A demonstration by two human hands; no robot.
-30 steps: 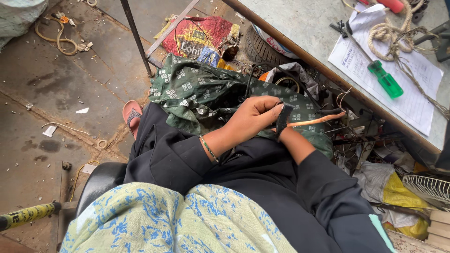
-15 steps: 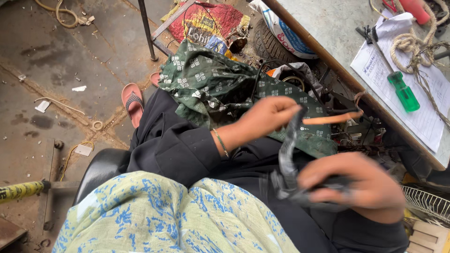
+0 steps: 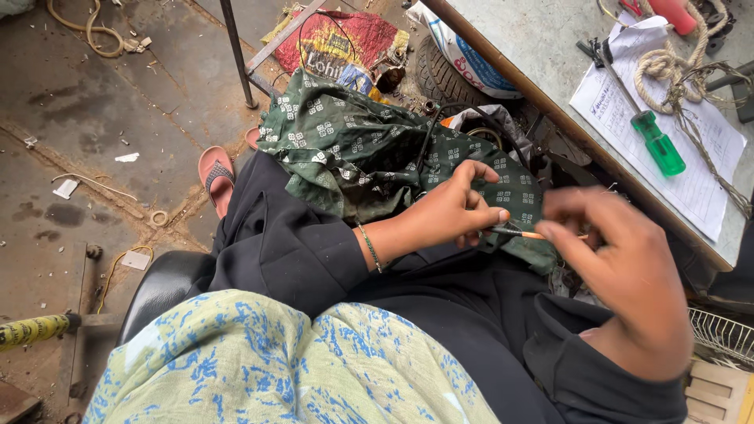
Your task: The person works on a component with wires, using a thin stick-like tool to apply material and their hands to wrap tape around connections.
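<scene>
Motion blurs the right hand (image 3: pixel 620 275), hiding the wire's (image 3: pixel 522 233) end.

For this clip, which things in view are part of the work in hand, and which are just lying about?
In hand:
- left hand, pinching a thin orange wire with a dark end
- right hand, fingers at the same wire, blurred

Lying about:
- green-handled screwdriver on the table
- rope and paper sheet on the table
- green patterned cloth
- pink sandal on the floor

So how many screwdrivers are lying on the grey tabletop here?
1: a screwdriver with a translucent green plastic handle lies on the white paper sheet on the grey tabletop, beside the coiled rope. More tools may be hidden past the frame's edge.
</scene>
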